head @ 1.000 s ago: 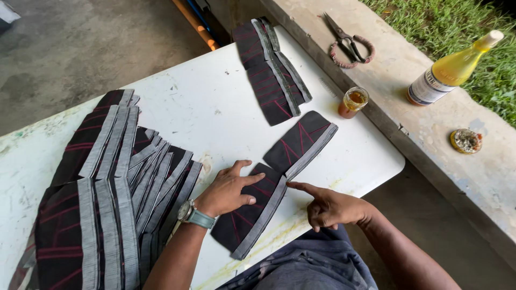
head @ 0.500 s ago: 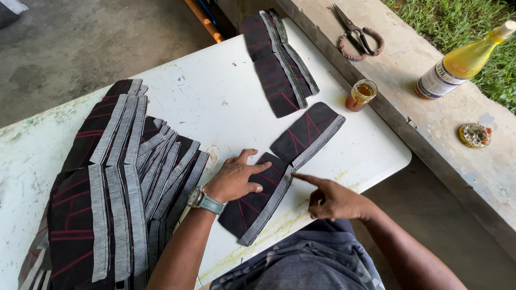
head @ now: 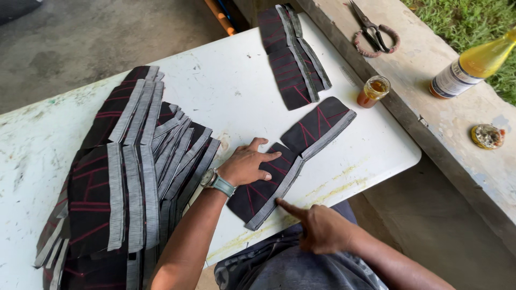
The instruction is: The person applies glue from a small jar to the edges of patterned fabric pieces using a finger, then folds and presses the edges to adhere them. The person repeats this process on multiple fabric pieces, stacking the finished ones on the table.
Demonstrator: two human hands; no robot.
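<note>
Cloth strip (head: 263, 188), lying diagonally away from the table (head: 226, 91) edge, is pinned under the flat, open left hand (head: 248, 164) while its grey border is touched by the right hand's (head: 322, 231) forefinger, nothing grasped.

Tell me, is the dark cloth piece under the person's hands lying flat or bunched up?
Flat. The dark cloth piece lies spread on the white table, left hand pressing it, right hand at its grey edge.

We see soft, even daylight on the white table (head: 236, 91) (no glare, only faint shadows); the picture is sharp, and straight edges bend slightly beyond it.
</note>
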